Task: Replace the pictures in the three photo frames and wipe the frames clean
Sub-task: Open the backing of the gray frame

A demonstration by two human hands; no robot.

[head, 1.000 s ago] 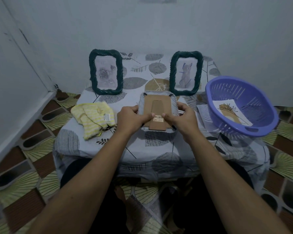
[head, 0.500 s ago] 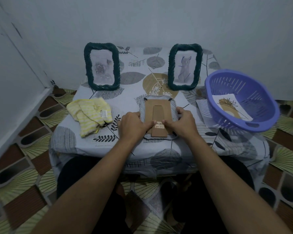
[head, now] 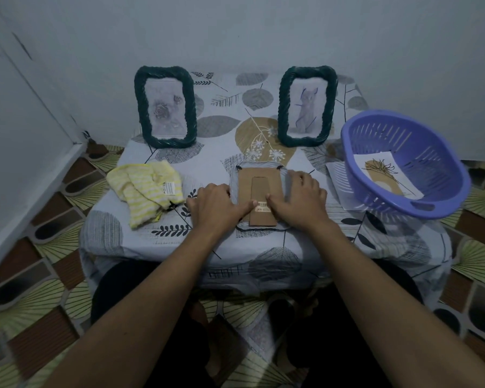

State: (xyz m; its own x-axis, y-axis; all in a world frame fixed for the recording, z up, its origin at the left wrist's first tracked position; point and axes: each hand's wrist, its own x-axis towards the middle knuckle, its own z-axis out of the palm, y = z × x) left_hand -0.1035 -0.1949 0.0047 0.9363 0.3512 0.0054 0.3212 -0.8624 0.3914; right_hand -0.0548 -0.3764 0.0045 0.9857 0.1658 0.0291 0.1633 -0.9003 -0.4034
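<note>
**A:** Where was the frame that was being handled?

**B:** The face-down frame [head: 245,189] lay flat at the centre of the picture, on the leaf-patterned tablecloth [head: 235,121]. Its brown cardboard back and folded stand were turned up. A small barcode sticker [head: 263,205] sat low on the stand, and two dark clips [head: 239,167] showed at the top corners.

**A:** And the hands?

**B:** Both were on it. The right hand [head: 300,200] lay released, with its fingers spread fairly straight over the frame's right rim. Its thumb pressed the stand just right of the sticker. The left hand [head: 217,207] covered the left rim, with its thumb stretched flat onto the cardboard just left of the sticker. Its fingers were bent at the rim, and I could not tell whether they clutched it or merely rested there.

**A:** The other two frames?

**B:** They stood upright toward the back of the table, well apart. The left standing frame [head: 165,107], above and left of centre, had a dark green twisted rim and held a pale rose picture. The right standing frame [head: 307,106], above and right of centre, had the same rim and held a faint bluish sketch.

**A:** Was there anything to wipe with?

**B:** A yellow striped cloth [head: 146,191] lay crumpled left of the left hand, near it but apart, with a white label showing.

**A:** And on the right?

**B:** A purple slotted basket [head: 375,141] sat at the right of the picture. Inside it lay a loose picture [head: 387,175] of a brown-and-black plant. A white sheet [head: 338,180] poked out from under the basket's left side, between the basket and the right hand.
</note>
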